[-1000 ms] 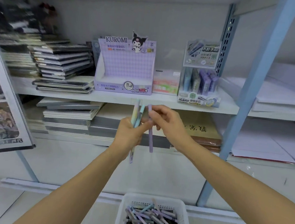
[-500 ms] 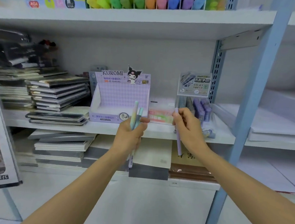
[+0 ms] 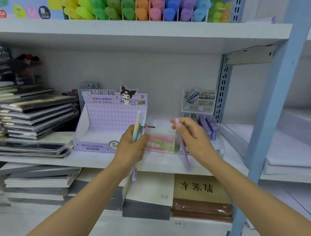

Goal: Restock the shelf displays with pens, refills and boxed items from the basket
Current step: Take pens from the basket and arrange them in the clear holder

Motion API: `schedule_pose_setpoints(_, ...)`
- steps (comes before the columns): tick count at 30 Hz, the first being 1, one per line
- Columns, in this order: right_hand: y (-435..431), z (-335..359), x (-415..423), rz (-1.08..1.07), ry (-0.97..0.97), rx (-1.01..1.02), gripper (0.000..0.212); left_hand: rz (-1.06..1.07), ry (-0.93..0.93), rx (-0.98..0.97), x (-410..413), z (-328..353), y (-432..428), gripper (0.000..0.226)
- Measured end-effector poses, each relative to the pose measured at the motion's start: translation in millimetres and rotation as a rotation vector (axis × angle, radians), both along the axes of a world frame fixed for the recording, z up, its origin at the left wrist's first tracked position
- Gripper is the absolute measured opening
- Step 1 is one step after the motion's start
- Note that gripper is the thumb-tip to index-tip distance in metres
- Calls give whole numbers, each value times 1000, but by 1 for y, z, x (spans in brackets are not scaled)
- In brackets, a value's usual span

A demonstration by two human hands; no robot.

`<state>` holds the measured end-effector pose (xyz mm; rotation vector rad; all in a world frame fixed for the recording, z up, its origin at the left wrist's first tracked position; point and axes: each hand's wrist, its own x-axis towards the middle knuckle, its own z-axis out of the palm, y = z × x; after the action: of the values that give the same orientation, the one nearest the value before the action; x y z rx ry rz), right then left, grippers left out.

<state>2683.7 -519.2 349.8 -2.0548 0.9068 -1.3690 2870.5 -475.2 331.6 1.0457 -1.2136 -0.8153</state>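
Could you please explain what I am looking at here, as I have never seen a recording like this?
There is no machine here. A person wears a camera on the head, so the single view looks forward and down along both bare arms at a shop shelf. The left hand grips at least two pastel pens, held upright. The right hand pinches one purple pen near its top, and the pen slants down in front of the shelf board. On that board stand a Kuromi display box, a small pink and green box and a clear display stand of purple tubes. Stacked notebooks lie to the left, and coloured highlighters fill the shelf above.
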Motion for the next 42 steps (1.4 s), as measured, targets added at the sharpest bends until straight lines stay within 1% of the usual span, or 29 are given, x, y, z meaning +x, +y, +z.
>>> schedule_pose_setpoints(2,-1,5,7,-32,157,44,22,-14,7,6,0,2,-2,18)
schedule_pose_setpoints(4,-1,8,11,-68,219,21,24,-30,1,6,-1,5,-2,16)
schedule_pose_setpoints(8,1,16,2,-76,167,53,19,2,-5,12,1,15,0,13)
schedule_pose_setpoints(12,12,18,-14,27,120,139,14,49,38,7,2,19,2,12)
schedule_pose_setpoints(16,24,21,-25,83,65,194,14,-13,125,8,-5,17,8,2)
schedule_pose_setpoints(18,27,26,-30,125,-17,216,16,-37,134,8,-7,18,10,3)
schedule_pose_setpoints(21,28,46,-33,175,-223,223,18,10,84,28,-7,23,10,7)
schedule_pose_setpoints(25,21,74,-21,157,-475,94,6,61,49,58,-7,29,6,27)
schedule_pose_setpoints(27,16,79,-12,108,-518,32,5,53,39,79,-6,30,3,31)
schedule_pose_setpoints(29,8,78,-4,70,-526,0,10,55,35,94,-4,29,1,29)
schedule_pose_setpoints(31,0,74,2,48,-475,-8,15,57,48,107,0,27,1,26)
schedule_pose_setpoints(32,-4,73,5,38,-418,-5,15,53,63,115,3,27,0,24)
schedule_pose_setpoints(35,-16,70,15,-7,-229,-10,9,12,91,139,9,29,0,19)
schedule_pose_setpoints(37,-25,71,23,-44,-153,-25,8,-15,80,139,12,33,-1,18)
schedule_pose_setpoints(42,-44,78,43,-102,119,-78,4,-11,46,121,19,36,-10,19)
